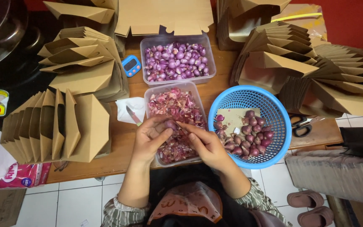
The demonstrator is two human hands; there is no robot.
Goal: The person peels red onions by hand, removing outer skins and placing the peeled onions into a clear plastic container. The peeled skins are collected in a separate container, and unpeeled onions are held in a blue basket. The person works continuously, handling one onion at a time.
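We hold one shallot (pixel 171 124) between our left hand (pixel 150 138) and right hand (pixel 204 145), fingers pinched on it, above the peel tub (pixel 153 93) (scraps drop in), near the table's front edge.

The basket (pixel 232 95) is blue plastic with a fine open mesh. The two tubs, one with peeled shallots (pixel 176 62) and one with skins (pixel 177 105), are clear, slightly cloudy plastic. The peeled shallots look smooth and glossy; the skins look dry, thin and papery. The folded boxes (pixel 80 63) are matt brown cardboard. The table (pixel 118 147) is wood with a soft shine, and the knife (pixel 132 114) has a bright metal blade
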